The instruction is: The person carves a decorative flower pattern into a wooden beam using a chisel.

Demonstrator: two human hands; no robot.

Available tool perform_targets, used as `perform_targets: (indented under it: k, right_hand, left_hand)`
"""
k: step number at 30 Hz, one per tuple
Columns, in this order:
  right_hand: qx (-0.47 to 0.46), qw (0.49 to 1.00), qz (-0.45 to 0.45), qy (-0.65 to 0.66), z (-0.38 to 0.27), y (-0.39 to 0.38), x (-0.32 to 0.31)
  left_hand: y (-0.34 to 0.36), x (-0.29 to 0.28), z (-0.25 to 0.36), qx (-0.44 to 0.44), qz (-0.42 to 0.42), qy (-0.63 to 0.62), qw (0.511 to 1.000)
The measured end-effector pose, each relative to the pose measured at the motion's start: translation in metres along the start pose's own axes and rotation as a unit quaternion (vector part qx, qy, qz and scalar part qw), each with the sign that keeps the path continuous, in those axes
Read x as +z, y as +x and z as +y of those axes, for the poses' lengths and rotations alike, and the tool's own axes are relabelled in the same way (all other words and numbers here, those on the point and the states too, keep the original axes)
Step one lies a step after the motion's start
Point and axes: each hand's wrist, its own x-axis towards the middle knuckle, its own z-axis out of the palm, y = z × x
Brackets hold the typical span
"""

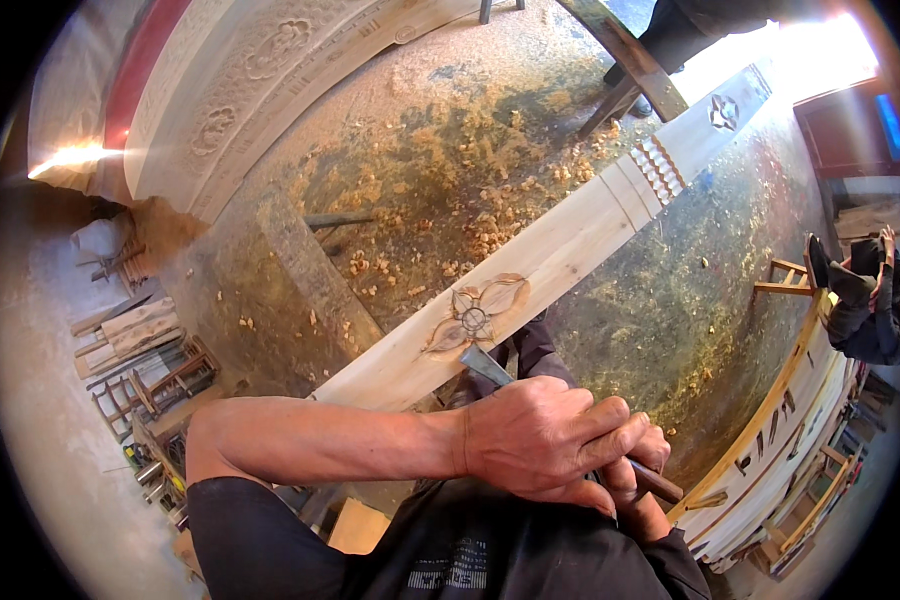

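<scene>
A long pale wooden board runs slantwise from lower left to upper right in front of me. A carved flower with several petals is cut into it. My left hand is closed around a chisel, whose metal blade reaches the board at the flower's near edge. My right hand, partly hidden behind the left, is closed on the chisel's brown handle, and the handle's end sticks out beyond it. Farther up the board are a scalloped band and another carved motif.
Wood shavings litter the floor. A large curved carved panel stands at upper left. Wooden bench parts stand at the top, beside a dark-clothed person. Another person sits at right, near a bench bearing several tools.
</scene>
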Motion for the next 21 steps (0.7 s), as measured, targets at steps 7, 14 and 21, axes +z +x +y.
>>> perform_targets:
  k: [7, 14, 21]
  right_hand:
    - [-0.008, 1.0, 0.006, 0.009, 0.001, -0.001, -0.002]
    - [-0.019, 1.0, 0.0, 0.021, 0.001, -0.009, -0.005]
    - [-0.011, 1.0, -0.001, 0.02, -0.002, -0.011, -0.01]
  left_hand:
    - [-0.003, -0.002, -0.002, 0.015, -0.023, 0.025, 0.999]
    - [-0.004, 0.002, -0.007, 0.112, 0.03, 0.047, 0.992]
    - [-0.007, 0.008, -0.008, 0.103, 0.008, 0.011, 0.995]
